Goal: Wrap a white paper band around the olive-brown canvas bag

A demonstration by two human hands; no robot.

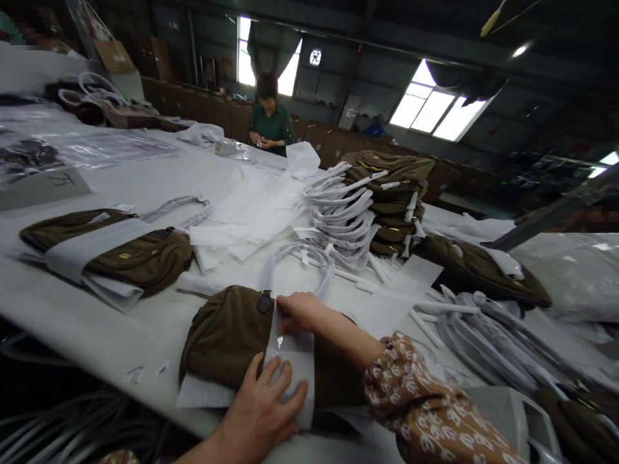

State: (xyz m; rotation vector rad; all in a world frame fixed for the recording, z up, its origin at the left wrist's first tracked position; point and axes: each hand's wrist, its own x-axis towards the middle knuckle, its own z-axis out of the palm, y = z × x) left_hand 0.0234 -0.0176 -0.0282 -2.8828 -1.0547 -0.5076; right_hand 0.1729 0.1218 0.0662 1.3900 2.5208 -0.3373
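Olive bag (222, 338) at near edge of counter (159, 335), white paper band (297, 367) round its middle. Looks light, soft, squashy – probably not slippery, but band might crease or tear, so I'd grab bag body by ends. Left hand (264, 403) spread open, fingers resting on band, gripping nothing. Right hand (307, 312) half-curled at band's top – can't tell if it's pinching anything.

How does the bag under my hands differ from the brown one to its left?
The near bag has the left hand and right hand on it; the left bag lies untouched. The left bag shows a gold mark; the near bag shows none. Both are brown, with white paper across.
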